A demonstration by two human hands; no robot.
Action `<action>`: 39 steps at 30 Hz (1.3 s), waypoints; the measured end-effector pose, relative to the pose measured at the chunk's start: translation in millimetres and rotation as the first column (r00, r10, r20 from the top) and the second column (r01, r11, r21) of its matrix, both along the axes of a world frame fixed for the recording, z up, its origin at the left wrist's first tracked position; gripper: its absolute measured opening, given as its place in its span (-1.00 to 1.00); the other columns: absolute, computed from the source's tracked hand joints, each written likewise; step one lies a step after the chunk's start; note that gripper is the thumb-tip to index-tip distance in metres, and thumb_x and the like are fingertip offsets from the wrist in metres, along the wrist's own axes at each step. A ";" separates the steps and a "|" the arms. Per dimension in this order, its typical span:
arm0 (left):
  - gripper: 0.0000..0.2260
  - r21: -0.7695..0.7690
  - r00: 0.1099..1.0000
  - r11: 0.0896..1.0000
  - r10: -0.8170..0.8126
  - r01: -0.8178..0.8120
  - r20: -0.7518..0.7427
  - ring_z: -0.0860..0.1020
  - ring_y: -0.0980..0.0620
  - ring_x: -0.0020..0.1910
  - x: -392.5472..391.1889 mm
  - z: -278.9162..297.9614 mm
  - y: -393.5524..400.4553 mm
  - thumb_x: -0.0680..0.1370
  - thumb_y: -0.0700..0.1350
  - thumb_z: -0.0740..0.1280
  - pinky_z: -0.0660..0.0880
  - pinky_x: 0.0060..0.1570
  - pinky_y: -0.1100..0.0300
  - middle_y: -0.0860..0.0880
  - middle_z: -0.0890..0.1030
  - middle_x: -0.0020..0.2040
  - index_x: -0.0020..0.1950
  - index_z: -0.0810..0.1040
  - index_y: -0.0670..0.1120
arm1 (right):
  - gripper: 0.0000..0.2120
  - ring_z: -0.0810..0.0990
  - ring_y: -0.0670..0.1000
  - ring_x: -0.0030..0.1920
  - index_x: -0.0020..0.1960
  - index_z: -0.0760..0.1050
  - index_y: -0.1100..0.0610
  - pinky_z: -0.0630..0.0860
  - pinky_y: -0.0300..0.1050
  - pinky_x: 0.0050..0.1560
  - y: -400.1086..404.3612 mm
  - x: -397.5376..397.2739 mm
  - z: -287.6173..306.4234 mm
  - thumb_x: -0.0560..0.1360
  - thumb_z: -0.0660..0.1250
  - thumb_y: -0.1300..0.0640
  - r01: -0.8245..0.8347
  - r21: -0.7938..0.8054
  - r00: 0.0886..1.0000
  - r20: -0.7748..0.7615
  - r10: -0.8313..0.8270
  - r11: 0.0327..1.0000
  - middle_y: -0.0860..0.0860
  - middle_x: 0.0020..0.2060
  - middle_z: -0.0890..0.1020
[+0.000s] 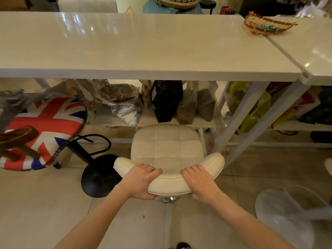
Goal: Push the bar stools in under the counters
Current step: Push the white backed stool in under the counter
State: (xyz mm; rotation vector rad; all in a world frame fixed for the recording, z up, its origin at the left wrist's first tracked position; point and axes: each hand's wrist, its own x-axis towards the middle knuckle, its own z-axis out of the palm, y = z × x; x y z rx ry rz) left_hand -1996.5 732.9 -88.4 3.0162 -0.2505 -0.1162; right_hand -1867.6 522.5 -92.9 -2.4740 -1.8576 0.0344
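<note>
- Both hands are on the cream stool (167,146) now, wrapped over its low curved backrest (170,182).
- Left hand (142,182): fingers curled over the top edge, thumb tucked underneath, so that grip is clamped on the backrest's left half.
- Right hand (201,182): same story on the right half, fingers over the top, closed around the padding.
- The quilted seat sits just in front of the white surface (143,47), its far edge close to the lower shelf (197,122); most of the seat is out in the open on the tiled floor (45,203).
- That shelf is crowded: a black bag (167,101), clear sacks of grain (186,110), a silvery packet (124,110).
- To the left, a flag-patterned stool (45,128) leans on its black pedestal base (98,178), partly under the surface.
- Up top on the right, a woven basket (265,24) rests where the two surfaces meet.
- Lower right, a white round base (280,218) stands on the floor, blurred.
</note>
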 end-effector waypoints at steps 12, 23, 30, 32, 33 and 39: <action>-0.40 0.024 0.987 0.997 0.082 -0.079 -0.140 0.54 -0.04 0.02 -7.4 14.8 10.9 0.28 0.30 0.33 0.43 0.08 0.08 -0.01 0.58 0.04 0.20 0.40 0.00 | -0.30 0.55 0.01 -0.30 -0.08 0.53 0.12 0.51 -0.17 -0.24 15.5 -19.0 2.3 -0.21 0.57 0.03 0.058 0.019 0.998 -0.031 -0.057 0.998 -0.01 -0.26 0.60; -0.04 -0.139 0.999 0.990 0.030 -0.025 0.039 0.14 -0.02 0.47 84.1 66.0 -85.2 0.28 0.48 0.07 0.04 0.43 0.06 -0.06 0.18 0.51 0.51 0.08 -0.08 | 0.06 0.04 0.12 0.50 0.51 -0.04 0.19 -0.10 0.01 0.50 -46.4 17.6 37.5 0.27 0.46 -0.22 0.261 0.103 0.958 -0.153 -0.244 0.960 0.12 0.50 0.14; -0.18 -0.213 0.996 0.974 -0.060 0.072 0.063 0.08 -0.02 0.50 175.6 75.6 -191.1 0.44 0.35 0.21 0.02 0.45 0.06 -0.06 0.10 0.54 0.52 -0.01 -0.05 | 0.02 0.15 0.10 0.48 0.50 0.07 0.19 0.04 0.03 0.49 -181.4 83.8 59.1 0.26 0.47 -0.23 0.578 0.210 0.814 -0.083 -0.575 0.789 0.12 0.46 0.25; -0.21 -0.232 0.991 0.964 -0.112 0.127 0.077 0.08 -0.03 0.50 201.3 81.9 -230.9 0.46 0.32 0.21 0.03 0.45 0.06 -0.06 0.10 0.54 0.52 -0.01 -0.05 | 0.03 0.14 0.11 0.48 0.50 0.07 0.19 -0.03 -0.05 0.45 -224.1 98.6 63.7 0.25 0.47 -0.23 0.648 0.206 0.758 -0.072 -0.649 0.733 0.12 0.46 0.25; -0.22 -0.241 0.986 0.958 -0.141 0.157 0.084 0.09 -0.02 0.49 213.6 84.7 -252.1 0.47 0.31 0.20 0.03 0.45 0.06 -0.06 0.10 0.54 0.52 -0.02 -0.05 | 0.03 0.14 0.11 0.48 0.50 0.06 0.19 -0.03 -0.07 0.45 -245.6 105.6 66.3 0.26 0.47 -0.23 0.676 0.209 0.731 -0.067 -0.679 0.707 0.12 0.46 0.25; -0.22 -0.271 0.947 0.908 -0.315 0.319 0.057 0.08 -0.02 0.49 279.8 84.4 -388.6 0.47 0.32 0.20 0.06 0.45 0.05 -0.07 0.08 0.54 0.52 -0.03 -0.03 | -0.01 0.09 0.09 0.49 0.52 0.00 0.15 -0.03 -0.08 0.45 -375.7 146.3 71.1 0.31 0.46 -0.16 0.790 0.178 0.607 -0.089 -0.790 0.587 0.08 0.49 0.17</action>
